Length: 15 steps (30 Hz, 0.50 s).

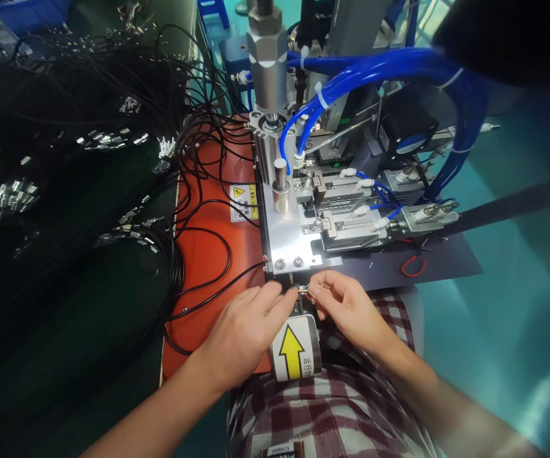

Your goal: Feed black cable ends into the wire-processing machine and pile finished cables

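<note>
My left hand (246, 327) pinches the end of a thin black cable (218, 278) that runs in from the left over the orange machine base (208, 254). My right hand (346, 305) pinches the cable's stripped tip, where tiny coloured wires (304, 291) show between the two hands. Both hands sit just below the front edge of a metal fixture plate (287, 238). A cylinder with a yellow arrow label (295, 350) lies right under my hands, above my checked shirt.
A machine with a pneumatic cylinder (268, 63), blue air hoses (375, 70) and small clamps (351, 216) stands behind the plate. Piles of black cables with metal connectors (107, 138) cover the left side. A yellow warning sticker (244, 202) and a red wire loop (413, 266) lie nearby.
</note>
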Motion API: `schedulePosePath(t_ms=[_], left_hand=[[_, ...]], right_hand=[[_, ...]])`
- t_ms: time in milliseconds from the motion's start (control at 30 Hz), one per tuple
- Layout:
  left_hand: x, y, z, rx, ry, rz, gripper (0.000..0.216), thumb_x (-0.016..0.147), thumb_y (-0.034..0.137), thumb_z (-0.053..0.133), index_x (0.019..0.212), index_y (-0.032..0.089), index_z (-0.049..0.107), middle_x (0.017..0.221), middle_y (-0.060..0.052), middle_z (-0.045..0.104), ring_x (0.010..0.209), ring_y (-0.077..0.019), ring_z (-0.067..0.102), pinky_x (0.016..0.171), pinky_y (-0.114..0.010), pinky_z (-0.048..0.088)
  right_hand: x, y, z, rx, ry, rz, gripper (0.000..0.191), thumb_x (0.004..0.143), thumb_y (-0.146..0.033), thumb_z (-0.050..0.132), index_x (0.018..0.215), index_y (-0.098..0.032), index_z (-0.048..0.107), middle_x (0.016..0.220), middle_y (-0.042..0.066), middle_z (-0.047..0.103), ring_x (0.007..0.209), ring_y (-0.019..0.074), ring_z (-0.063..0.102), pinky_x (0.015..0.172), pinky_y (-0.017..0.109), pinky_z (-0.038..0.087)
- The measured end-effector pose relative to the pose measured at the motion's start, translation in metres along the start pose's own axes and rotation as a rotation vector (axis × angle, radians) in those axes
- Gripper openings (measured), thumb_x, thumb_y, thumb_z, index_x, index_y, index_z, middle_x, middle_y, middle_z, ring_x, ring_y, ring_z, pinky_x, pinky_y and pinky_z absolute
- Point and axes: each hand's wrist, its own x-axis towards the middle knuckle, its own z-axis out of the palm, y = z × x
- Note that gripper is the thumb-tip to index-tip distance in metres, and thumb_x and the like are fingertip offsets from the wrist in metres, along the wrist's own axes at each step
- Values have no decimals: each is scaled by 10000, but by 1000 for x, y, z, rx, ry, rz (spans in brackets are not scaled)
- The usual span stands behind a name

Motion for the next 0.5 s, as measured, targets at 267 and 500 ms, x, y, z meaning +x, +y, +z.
schedulePosePath(t_ms=[267,500], left_hand=[[0,-1,2,-11,-1,-5,293,934,111,364,1104,58,597,813,-103,617,674,-196,592,562,-302,523],[0,0,-1,5,17,1,311,950,119,326,1092,69,598,818,-100,622,698,-186,607,583,-287,527]], right_hand=[[0,-2,1,-5,15,30,259,842,-424,549,757,-181,519,592,-52,468,505,111,469,500,249,375],[0,-2,1,-13,17,26,240,846,-405,546,757,-183,521,590,-49,473,508,114,476,498,250,378]])
